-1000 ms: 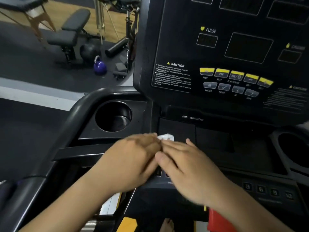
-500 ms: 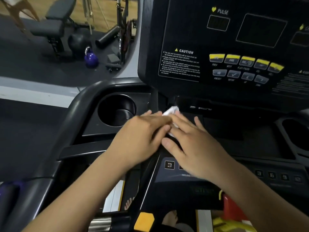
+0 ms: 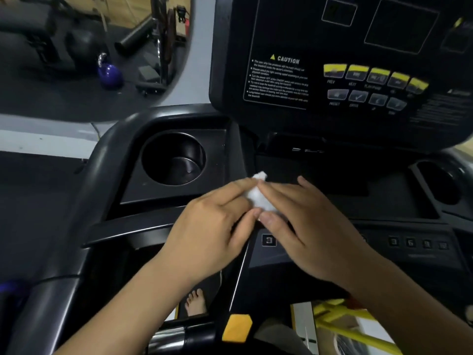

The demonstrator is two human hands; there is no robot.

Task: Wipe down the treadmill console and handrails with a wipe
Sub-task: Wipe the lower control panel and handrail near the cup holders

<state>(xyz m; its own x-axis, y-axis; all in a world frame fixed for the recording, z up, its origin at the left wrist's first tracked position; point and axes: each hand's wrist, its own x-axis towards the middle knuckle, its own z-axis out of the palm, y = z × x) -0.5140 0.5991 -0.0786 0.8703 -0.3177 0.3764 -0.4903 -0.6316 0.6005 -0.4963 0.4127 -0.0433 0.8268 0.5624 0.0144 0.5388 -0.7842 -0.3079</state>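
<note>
Here the left hand (image 3: 212, 231) and right hand (image 3: 314, 234) pinch the white wipe (image 3: 257, 198) between them. It looks soft, light and limp, so best gripped bunched at its middle.

The left hand (image 3: 212, 226) and right hand (image 3: 307, 226) meet over the treadmill's lower console tray (image 3: 384, 201), each pinching a crumpled white wipe (image 3: 258, 198) between thumb and fingers. Just left of them sits a round black cup holder (image 3: 174, 160), bordered by the curved left handrail (image 3: 110, 155). Above, the dark console panel (image 3: 294, 34) shows a CAUTION label (image 3: 279, 78), 5 yellow buttons (image 3: 376, 74) and 4 grey ones. A purple kettlebell (image 3: 110, 75) rests on the gym floor beyond.
</note>
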